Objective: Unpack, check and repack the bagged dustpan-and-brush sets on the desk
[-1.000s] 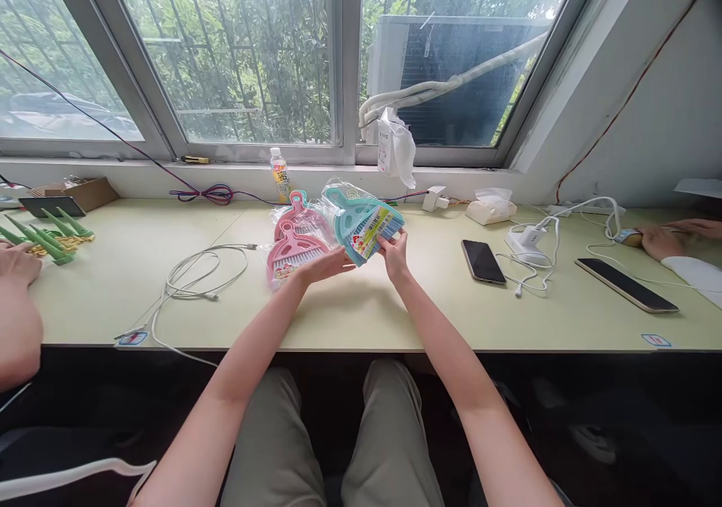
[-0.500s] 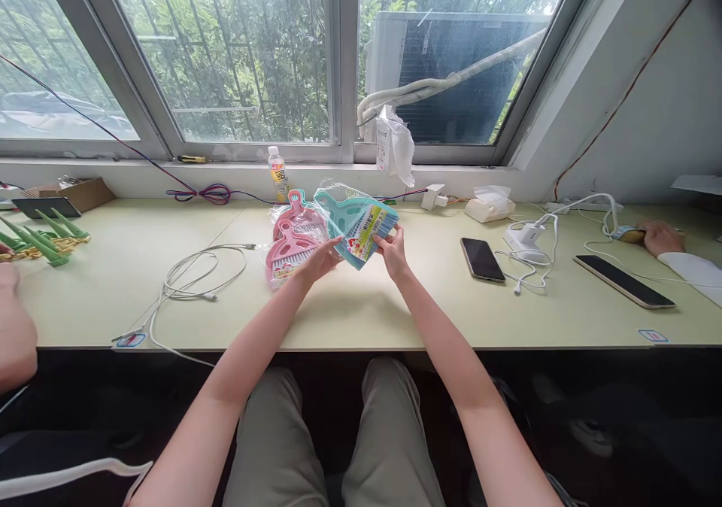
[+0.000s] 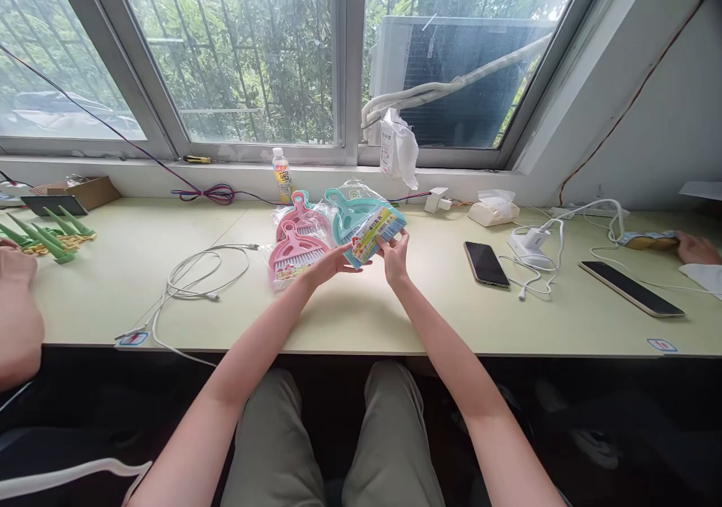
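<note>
Between my two hands is a teal dustpan and brush set [image 3: 354, 214] in clear plastic wrap, tilted, with a printed label and blue bristles facing me. My left hand [image 3: 332, 263] supports its lower left edge, fingers reaching under it. My right hand [image 3: 395, 255] pinches the lower right edge by the bristles. Just left of it, two pink dustpan and brush sets [image 3: 296, 250], also wrapped in clear plastic, lie on the table [image 3: 350, 319], one partly over the other.
A drink bottle [image 3: 281, 174] stands behind the sets. Coiled white cable [image 3: 186, 281] lies to the left, a phone [image 3: 486, 264] and a power strip [image 3: 529, 245] to the right. Other people's hands show at the far left [image 3: 16, 266] and far right [image 3: 696, 249].
The teal set has shifted slightly right and turned a little in my hands, with my left hand farther under it. The view has moved slightly. At far right, another person's hand has moved rightward.
</note>
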The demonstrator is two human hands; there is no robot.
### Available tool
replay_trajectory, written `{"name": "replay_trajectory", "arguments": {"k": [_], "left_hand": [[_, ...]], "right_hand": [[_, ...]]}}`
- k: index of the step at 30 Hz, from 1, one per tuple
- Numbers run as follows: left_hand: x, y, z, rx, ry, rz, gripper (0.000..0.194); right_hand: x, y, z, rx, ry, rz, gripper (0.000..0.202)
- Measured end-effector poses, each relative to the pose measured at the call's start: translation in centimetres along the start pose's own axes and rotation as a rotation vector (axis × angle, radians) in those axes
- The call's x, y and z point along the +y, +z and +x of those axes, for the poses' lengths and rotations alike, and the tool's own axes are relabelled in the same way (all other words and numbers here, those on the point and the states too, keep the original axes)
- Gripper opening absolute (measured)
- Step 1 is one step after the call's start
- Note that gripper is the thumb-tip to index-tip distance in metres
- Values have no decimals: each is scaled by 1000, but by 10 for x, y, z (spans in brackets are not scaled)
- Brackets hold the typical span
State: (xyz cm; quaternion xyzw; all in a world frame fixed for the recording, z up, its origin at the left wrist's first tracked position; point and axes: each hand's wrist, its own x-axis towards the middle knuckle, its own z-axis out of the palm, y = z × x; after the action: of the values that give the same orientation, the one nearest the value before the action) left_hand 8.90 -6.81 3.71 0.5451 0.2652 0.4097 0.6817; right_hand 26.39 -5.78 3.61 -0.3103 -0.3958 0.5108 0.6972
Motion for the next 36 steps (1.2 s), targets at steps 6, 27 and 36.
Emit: {"name": "replay_trajectory", "arguments": {"k": [6, 27, 36], "left_hand": [[-5, 4, 5, 214, 208, 49, 64], [-8, 22, 8, 334, 427, 281, 84], [-8, 24, 6, 306, 407, 247, 86]], "right_hand": [[3, 1, -3, 47, -5, 0, 60], [1, -20, 18, 189, 69, 94, 39], [6, -19, 18, 257, 138, 76, 40]]}}
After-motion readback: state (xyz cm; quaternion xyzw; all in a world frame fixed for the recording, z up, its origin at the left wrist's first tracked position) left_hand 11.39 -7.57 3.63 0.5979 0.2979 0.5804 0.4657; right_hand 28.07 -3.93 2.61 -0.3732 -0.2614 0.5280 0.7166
